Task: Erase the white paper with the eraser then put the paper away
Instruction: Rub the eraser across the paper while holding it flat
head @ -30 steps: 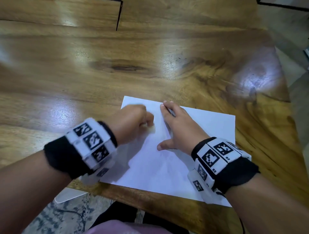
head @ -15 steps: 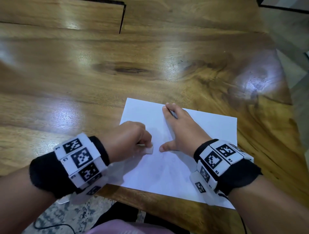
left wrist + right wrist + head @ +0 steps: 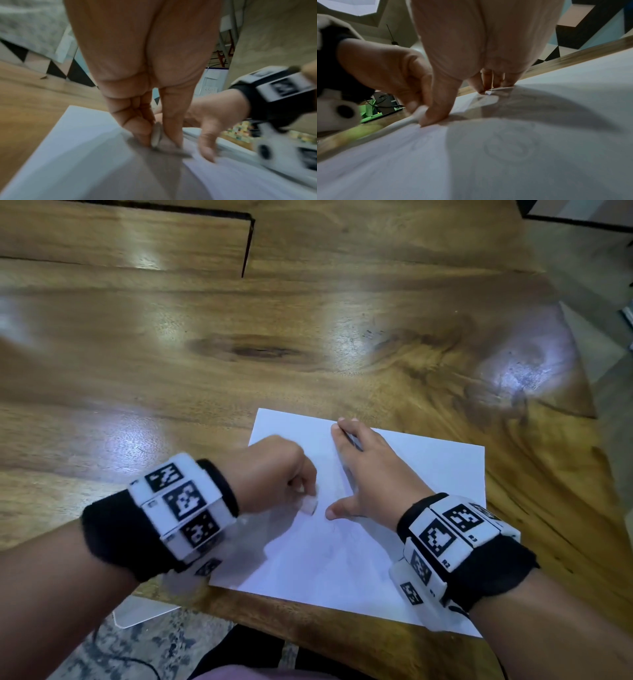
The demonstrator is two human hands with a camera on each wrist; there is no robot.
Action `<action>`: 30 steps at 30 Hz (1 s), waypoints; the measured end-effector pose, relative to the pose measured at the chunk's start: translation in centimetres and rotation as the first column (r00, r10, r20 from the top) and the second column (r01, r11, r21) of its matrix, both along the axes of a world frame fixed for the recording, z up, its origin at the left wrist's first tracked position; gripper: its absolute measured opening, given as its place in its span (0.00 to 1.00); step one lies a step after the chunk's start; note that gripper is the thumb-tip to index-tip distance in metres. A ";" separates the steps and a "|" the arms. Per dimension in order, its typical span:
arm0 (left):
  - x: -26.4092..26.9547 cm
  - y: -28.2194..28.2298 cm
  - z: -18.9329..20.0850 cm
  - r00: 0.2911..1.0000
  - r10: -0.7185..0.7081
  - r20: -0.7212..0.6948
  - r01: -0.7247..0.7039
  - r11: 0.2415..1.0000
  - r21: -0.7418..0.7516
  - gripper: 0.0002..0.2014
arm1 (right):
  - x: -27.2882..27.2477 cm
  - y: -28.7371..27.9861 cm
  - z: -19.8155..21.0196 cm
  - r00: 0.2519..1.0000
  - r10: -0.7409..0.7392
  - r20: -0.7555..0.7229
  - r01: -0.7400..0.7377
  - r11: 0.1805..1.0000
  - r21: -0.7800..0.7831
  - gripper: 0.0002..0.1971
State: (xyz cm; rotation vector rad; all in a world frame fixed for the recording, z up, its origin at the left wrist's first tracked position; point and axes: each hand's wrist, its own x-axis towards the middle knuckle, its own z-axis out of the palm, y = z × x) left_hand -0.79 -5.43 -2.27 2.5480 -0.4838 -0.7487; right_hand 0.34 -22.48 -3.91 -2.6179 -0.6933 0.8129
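A white paper [image 3: 428, 474] lies on the wooden table [image 3: 308, 337] at its near edge, with faint pencil marks [image 3: 510, 147] on it. My left hand [image 3: 298, 487] pinches a small white eraser [image 3: 310, 505] between thumb and fingers, its tip down on the paper beside the right thumb. The left wrist view shows the eraser [image 3: 157, 136] on the sheet [image 3: 77, 148]. My right hand [image 3: 356, 474] lies flat on the paper with straight fingers [image 3: 488, 81], holding it down. A thin dark line shows at those fingers; I cannot tell what it is.
The paper's near right corner overhangs the table's front edge [image 3: 308, 614]. A dark seam [image 3: 246, 244] cuts the tabletop at the back. Below the edge are a patterned floor [image 3: 137, 652] and a white object [image 3: 144, 613].
My left hand drew the eraser back toward me, from near the right fingertips to beside the right thumb, then barely shifted. The right hand stayed pressed on the paper.
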 end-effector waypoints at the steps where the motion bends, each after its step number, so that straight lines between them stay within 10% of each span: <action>1: 1.0 -0.1 -0.1 0.998 0.040 0.043 -0.041 0.999 0.001 0.07 | 0.0 0.0 0.0 1.000 -0.002 -0.002 0.002 1.000 0.002 0.60; 5: 2.0 -0.3 -0.4 0.964 0.172 0.202 -0.168 0.985 -0.037 0.05 | 0.0 0.0 0.1 1.000 -0.001 -0.005 0.001 1.000 0.003 0.60; 11: -1.4 0.9 -0.4 0.999 -0.030 0.013 0.030 1.000 -0.002 0.01 | 0.0 0.0 -0.1 1.000 0.003 0.003 -0.003 1.000 -0.010 0.60; 30: 0.2 1.7 -0.7 0.961 0.243 0.132 -0.235 0.969 -0.074 0.03 | -0.1 0.2 0.3 1.000 -0.002 0.002 0.002 0.999 -0.032 0.60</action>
